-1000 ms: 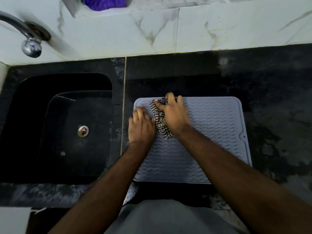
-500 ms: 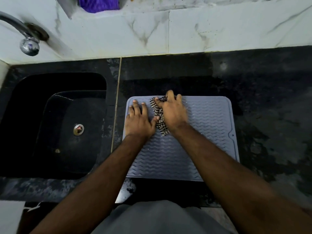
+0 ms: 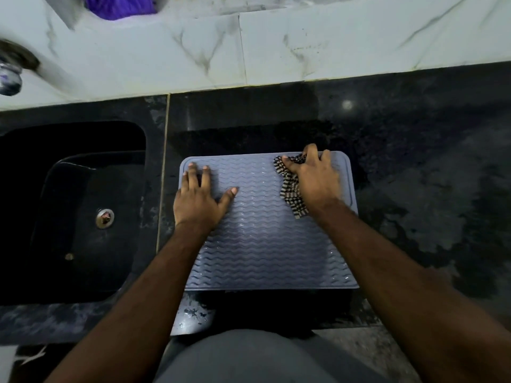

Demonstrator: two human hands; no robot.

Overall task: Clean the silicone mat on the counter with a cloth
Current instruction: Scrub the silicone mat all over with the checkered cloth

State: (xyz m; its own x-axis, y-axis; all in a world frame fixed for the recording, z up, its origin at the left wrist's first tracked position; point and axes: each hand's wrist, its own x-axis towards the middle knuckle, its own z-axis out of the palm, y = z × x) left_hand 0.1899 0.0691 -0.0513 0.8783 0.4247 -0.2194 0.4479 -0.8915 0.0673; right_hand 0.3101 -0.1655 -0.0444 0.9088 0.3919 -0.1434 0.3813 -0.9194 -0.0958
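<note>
A grey-blue silicone mat (image 3: 265, 244) with wavy ridges lies flat on the black counter, just right of the sink. My left hand (image 3: 200, 199) presses flat on the mat's far left corner, fingers spread, holding nothing. My right hand (image 3: 313, 179) is at the mat's far right corner, closed on a crumpled black-and-white striped cloth (image 3: 291, 194). Part of the cloth is hidden under my palm; a tail of it trails toward me on the mat.
A black sink (image 3: 74, 211) with a metal drain sits to the left, a tap (image 3: 11, 76) above its far left corner. White marble wall tiles (image 3: 276, 51) run behind the dark, wet-looking counter (image 3: 428, 189). A purple item (image 3: 121, 6) rests on the ledge.
My right hand has swept the cloth from the mat's far left part across to its far right corner. My left hand stayed pressed near the far left corner and its fingers spread.
</note>
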